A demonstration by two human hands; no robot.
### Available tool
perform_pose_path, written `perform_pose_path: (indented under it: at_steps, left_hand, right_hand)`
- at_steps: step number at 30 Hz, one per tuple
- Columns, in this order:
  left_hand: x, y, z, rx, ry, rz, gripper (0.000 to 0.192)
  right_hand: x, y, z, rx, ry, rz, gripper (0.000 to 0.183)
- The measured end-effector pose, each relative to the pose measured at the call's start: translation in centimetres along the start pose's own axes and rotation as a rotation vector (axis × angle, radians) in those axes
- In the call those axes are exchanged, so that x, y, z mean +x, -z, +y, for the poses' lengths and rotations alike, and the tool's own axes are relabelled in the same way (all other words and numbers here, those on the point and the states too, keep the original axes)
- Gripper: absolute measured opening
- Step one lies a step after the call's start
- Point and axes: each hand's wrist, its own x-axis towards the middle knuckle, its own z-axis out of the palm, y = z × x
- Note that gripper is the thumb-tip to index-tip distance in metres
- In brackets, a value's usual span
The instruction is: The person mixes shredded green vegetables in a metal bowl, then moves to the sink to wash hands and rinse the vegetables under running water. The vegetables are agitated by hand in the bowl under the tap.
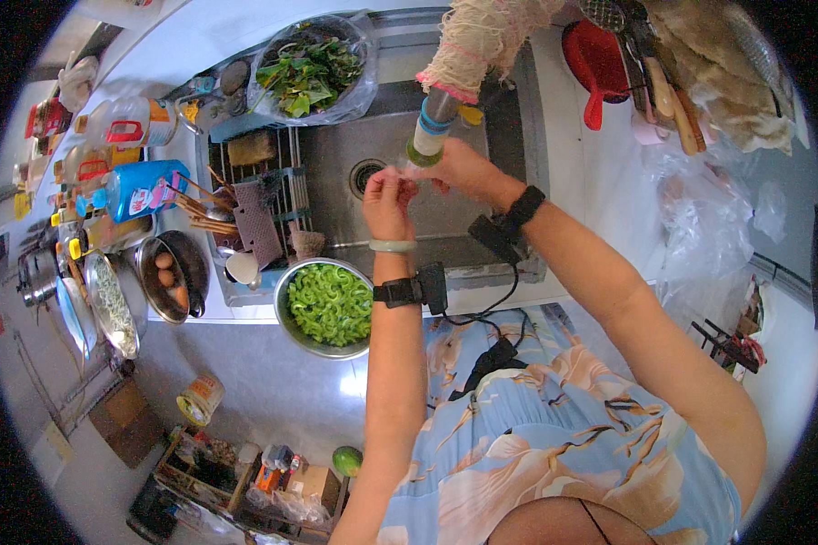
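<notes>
Both hands are raised over a stainless steel sink [395, 225], close together beneath a faucet with a cloth-wrapped neck [443, 112]. My left hand [390, 194] has its fingers curled and pinched near the faucet's green-ringed end; what lies between them is too small to tell. My right hand [460, 170] is just right of the faucet's end, fingertips meeting those of the left, partly hidden by the faucet. A steel bowl of sliced green vegetable [330, 310] stands at the sink's near left edge. Leafy greens [310, 75] lie in a plastic-lined basin at the back.
A rack with chopsticks and a grater-like purple utensil [255, 221] occupies the sink's left side. Bottles [143, 191], a pan with eggs [167, 276] and a bowl of small pale food [112, 306] stand farther left. A red dustpan-like scoop [593, 68] and plastic bags [702, 211] are at right.
</notes>
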Motion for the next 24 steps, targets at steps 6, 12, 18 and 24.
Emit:
perform_pose_path:
  at_steps: [6,12,18,24]
  left_hand:
    - [0.8,0.1,0.9,-0.451,0.190,-0.003,0.053]
    - [0.3,0.8,1.0,-0.754,0.220,-0.131,0.085]
    - [0.9,0.6,0.6,-0.899,0.202,-0.185,0.090]
    - [2.6,-0.9,0.3,-0.941,0.073,-0.170,0.087]
  right_hand:
    - [2.1,-0.9,4.5,0.043,0.271,0.211,0.029]
    - [2.0,-0.8,4.8,-0.228,0.317,0.110,0.046]
    - [-0.4,-1.3,1.4,0.222,0.161,0.015,0.045]
    - [-1.6,-1.7,1.2,0.513,0.076,-0.062,0.035]
